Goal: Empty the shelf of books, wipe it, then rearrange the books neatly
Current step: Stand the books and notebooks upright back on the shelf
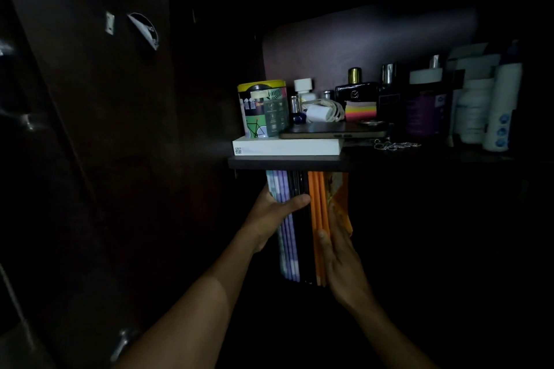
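A row of upright books (pixel 305 237) stands in the dark compartment under a shelf board (pixel 287 162): pale and purple spines on the left, black in the middle, orange on the right. My left hand (pixel 271 213) grips the left side of the stack, fingers curled across the purple and black spines. My right hand (pixel 338 252) lies flat against the orange books on the right side, fingers straight and pointing up. The bottom of the compartment is lost in darkness.
On the board above sit a white box (pixel 287 147), a printed tin with a yellow lid (pixel 263 109), a dark tablet (pixel 332 130), a white charger (pixel 325 112), perfume bottles (pixel 356 91), jars and a chain (pixel 395 145). A dark cupboard door (pixel 99 99) with stickers stands open on the left.
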The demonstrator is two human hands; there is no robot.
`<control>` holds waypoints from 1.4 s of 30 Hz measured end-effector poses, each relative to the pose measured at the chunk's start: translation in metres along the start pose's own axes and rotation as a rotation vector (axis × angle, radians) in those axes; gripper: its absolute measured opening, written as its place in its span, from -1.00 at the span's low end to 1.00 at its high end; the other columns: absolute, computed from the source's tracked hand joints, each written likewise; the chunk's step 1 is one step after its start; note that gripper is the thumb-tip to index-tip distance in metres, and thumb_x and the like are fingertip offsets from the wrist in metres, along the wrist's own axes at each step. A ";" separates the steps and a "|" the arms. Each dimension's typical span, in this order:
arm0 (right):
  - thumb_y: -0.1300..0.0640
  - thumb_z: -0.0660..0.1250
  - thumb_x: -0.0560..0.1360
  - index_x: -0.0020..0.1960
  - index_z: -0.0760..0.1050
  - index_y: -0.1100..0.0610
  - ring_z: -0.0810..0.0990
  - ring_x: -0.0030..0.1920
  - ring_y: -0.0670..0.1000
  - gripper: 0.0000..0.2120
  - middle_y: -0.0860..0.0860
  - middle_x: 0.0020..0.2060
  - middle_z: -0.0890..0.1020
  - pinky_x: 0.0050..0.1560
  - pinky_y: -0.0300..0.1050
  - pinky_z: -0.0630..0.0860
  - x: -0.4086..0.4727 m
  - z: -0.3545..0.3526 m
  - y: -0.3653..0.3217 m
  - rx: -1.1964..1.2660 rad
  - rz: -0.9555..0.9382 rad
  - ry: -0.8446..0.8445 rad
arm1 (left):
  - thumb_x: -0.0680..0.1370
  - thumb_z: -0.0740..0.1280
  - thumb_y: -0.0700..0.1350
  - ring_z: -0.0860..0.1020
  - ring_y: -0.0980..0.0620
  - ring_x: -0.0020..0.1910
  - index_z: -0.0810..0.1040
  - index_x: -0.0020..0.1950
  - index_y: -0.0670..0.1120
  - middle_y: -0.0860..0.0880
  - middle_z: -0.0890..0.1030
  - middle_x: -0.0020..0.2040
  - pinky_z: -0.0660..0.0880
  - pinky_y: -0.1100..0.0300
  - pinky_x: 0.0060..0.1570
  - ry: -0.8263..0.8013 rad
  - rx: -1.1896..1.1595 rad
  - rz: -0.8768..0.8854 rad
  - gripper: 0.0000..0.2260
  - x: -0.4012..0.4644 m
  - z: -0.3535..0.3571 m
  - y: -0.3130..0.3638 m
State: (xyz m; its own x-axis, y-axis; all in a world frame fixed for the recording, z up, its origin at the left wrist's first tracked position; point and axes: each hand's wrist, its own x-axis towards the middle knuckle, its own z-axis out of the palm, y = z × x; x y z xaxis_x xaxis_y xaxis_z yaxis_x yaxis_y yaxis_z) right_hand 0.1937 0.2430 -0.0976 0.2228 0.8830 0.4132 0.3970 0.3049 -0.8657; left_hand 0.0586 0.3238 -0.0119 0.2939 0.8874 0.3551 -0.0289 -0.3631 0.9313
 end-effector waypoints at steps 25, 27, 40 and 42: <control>-0.30 0.37 0.48 0.29 0.48 -0.17 0.56 0.26 -0.14 -0.56 -0.12 0.25 0.58 0.23 -0.06 0.54 -0.389 -0.319 -0.180 -0.308 0.299 0.354 | 0.55 0.45 -0.03 0.69 0.10 0.03 0.51 0.34 0.05 0.03 0.71 0.05 0.56 0.27 0.02 -0.768 -0.034 -0.139 -0.63 -0.345 0.278 0.172; -0.18 0.39 0.53 0.28 0.49 -0.10 0.56 0.23 -0.15 -0.64 -0.12 0.20 0.59 0.26 -0.08 0.51 -0.457 -0.353 -0.192 -0.448 0.382 0.441 | 0.45 0.47 0.11 0.68 0.05 0.08 0.50 0.36 0.07 0.04 0.72 0.04 0.58 0.05 0.20 -0.938 -0.024 -0.108 -0.50 -0.386 0.323 0.184; -0.08 0.39 0.56 0.32 0.43 -0.09 0.46 0.25 -0.29 -0.63 -0.20 0.25 0.52 0.21 -0.42 0.36 -0.747 -0.418 -0.264 -0.808 0.804 0.843 | 0.56 0.46 -0.14 0.60 0.20 0.16 0.44 0.30 0.15 0.00 0.61 0.20 0.53 0.24 0.20 -1.602 -0.002 0.120 -0.61 -0.595 0.479 0.214; -0.08 0.39 0.55 0.30 0.44 -0.09 0.47 0.23 -0.28 -0.66 -0.19 0.22 0.54 0.20 -0.42 0.36 -0.778 -0.414 -0.266 -0.812 0.883 0.888 | 0.55 0.46 -0.14 0.60 0.26 0.15 0.44 0.30 0.17 0.07 0.59 0.22 0.54 0.33 0.11 -1.671 -0.023 0.117 -0.60 -0.611 0.484 0.218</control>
State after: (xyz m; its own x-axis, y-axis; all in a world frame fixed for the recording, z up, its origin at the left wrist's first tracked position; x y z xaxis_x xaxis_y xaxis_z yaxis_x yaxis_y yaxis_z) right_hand 0.2835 -0.6729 -0.0718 0.9862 0.0812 0.1445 0.1569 -0.7386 -0.6556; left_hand 0.3353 -0.4352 -0.0648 0.9139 -0.4041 -0.0384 -0.1310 -0.3832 0.9143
